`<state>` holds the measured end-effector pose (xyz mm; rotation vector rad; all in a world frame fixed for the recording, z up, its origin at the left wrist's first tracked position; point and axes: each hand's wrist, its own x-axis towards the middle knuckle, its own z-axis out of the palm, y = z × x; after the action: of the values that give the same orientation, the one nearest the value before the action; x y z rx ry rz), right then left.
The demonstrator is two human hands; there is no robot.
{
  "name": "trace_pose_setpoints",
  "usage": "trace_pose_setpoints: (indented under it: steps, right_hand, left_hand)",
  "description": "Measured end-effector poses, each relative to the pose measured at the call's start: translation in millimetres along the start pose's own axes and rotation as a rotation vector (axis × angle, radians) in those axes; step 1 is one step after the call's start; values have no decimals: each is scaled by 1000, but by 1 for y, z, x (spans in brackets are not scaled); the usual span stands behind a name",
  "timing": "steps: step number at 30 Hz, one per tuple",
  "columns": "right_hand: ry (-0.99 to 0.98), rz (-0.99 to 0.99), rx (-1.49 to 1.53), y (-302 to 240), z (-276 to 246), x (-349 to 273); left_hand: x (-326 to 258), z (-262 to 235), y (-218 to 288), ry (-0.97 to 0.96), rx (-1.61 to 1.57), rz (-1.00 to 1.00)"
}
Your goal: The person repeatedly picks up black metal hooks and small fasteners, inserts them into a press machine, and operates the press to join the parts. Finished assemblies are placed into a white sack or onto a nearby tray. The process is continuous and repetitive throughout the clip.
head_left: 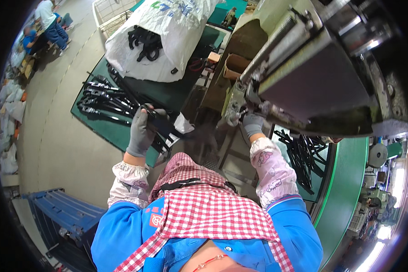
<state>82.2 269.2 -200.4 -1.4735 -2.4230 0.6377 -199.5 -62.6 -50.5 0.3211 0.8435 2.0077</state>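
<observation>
My left hand (141, 131), in a grey glove, is closed around a long black part (161, 124) just above the green table on the left. Beside it on that table lies a pile of similar long, slim black parts (105, 97) with shiny ends. My right hand (253, 124), also gloved in grey, is up against the metal fixture (234, 109) of a large machine (313, 77). The machine hides most of its fingers, so whether they grip anything does not show.
A white woven sack (181, 41) with black pieces in its mouth lies on the green table (113, 131). More black parts (303, 156) lie right of my right arm, near a green surface (344, 181). A blue crate (68, 213) stands lower left. People (50, 27) are far left.
</observation>
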Motion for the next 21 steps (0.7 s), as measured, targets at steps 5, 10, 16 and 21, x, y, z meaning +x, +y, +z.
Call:
trace_pose_setpoints:
  steps: [5,10,16,21]
  right_hand:
    - [308,-232,-65,-37,-24,-20]
    - [213,-333,301,-119,-106,-80]
    - [241,-501,360,-145,-141,-93]
    - [318,-552,313,-161,-144,-95]
  left_hand:
    - [-67,32,-55,-26,-625,-457]
    - [-153,81,-105,105,-223,-695]
    - [-185,98,-126,-106,108,-685]
    - [-195,120,-126,-165,146,-589]
